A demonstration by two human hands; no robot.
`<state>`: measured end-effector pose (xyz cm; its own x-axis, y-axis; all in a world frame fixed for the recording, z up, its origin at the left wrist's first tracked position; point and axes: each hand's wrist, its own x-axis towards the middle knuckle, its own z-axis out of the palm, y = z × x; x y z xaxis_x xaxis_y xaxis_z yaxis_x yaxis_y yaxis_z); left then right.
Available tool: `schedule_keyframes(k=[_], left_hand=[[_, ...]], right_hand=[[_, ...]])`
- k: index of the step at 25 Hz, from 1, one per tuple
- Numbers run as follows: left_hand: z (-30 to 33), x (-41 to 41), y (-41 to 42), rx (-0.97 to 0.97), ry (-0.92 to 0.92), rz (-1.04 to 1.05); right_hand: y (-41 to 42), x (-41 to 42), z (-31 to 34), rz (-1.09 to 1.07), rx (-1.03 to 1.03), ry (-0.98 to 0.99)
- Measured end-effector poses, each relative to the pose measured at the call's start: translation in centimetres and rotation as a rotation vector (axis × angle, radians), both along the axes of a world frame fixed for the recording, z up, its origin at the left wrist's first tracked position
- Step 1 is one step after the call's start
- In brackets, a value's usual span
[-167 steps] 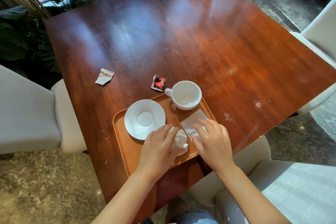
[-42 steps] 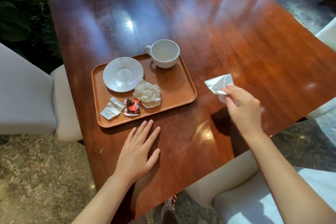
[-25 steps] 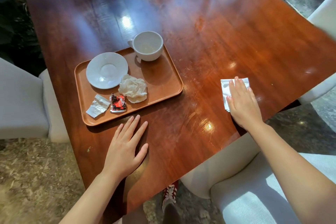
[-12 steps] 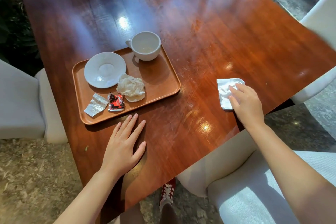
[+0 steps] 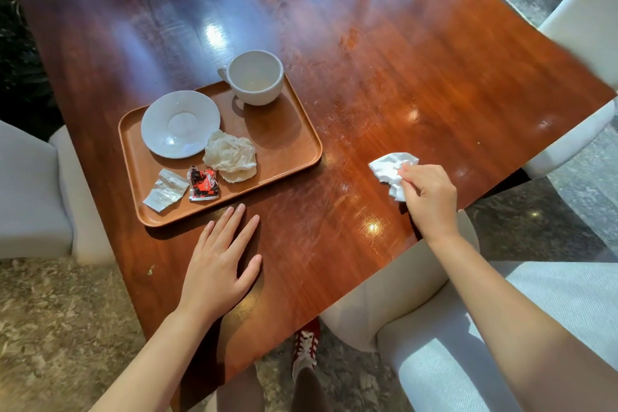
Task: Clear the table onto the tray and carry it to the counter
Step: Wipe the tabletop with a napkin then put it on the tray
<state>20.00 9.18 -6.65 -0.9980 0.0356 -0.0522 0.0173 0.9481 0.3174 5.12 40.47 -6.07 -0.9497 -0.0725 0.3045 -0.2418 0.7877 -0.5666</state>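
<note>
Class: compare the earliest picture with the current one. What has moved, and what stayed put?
Both wrappers went from table onto the tray. The right hand lifted the white napkin off the tray and now grips it on the table. The left hand lies flat. Cup, saucer and crumpled tissue stayed.

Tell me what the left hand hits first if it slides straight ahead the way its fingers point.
Most likely the near rim of the tray: the left hand lies flat on the table, fingertips just short of it.

right hand [image 5: 431,201] pinches a white napkin [image 5: 389,170] on the bench [image 5: 384,53]; left hand [image 5: 217,267] lies flat beside the tray [image 5: 284,144] holding cup [image 5: 255,77], saucer [image 5: 180,124], wrappers [image 5: 165,191].
</note>
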Motion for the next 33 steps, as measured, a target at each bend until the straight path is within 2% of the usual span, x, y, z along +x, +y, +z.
schedule_keyframes(k=[6,9,10,14,17,20,23,29,33], left_hand=[[0.0,0.2,-0.1,-0.018,-0.011,-0.002],[0.0,0.0,-0.1,-0.021,-0.009,-0.001],[-0.1,0.0,-0.1,-0.024,-0.008,-0.003],[-0.2,0.1,-0.2,-0.028,-0.004,-0.006],[-0.3,0.1,-0.2,-0.027,-0.005,-0.005],[-0.3,0.2,-0.1,-0.024,-0.001,-0.001],[-0.3,0.2,0.0,-0.014,0.009,-0.001],[-0.3,0.1,-0.2,-0.024,0.011,-0.002],[-0.2,0.1,-0.2,-0.022,0.005,0.001]], right_hand=[[-4.8,10.0,-0.8,0.497,-0.060,-0.053],[-4.6,11.2,0.0,0.594,-0.053,-0.041],[-4.3,10.1,0.5,0.512,-0.072,-0.010],[-0.6,0.7,2.7,-0.132,-0.095,0.039],[2.1,-3.9,2.2,-0.292,0.044,-0.141],[1.7,-3.1,1.0,-0.305,0.074,-0.134],[-0.1,1.5,0.2,-0.098,0.014,-0.061],[-4.2,11.0,-0.2,0.286,0.023,-0.086],[-6.7,15.2,0.6,0.630,0.002,-0.122]])
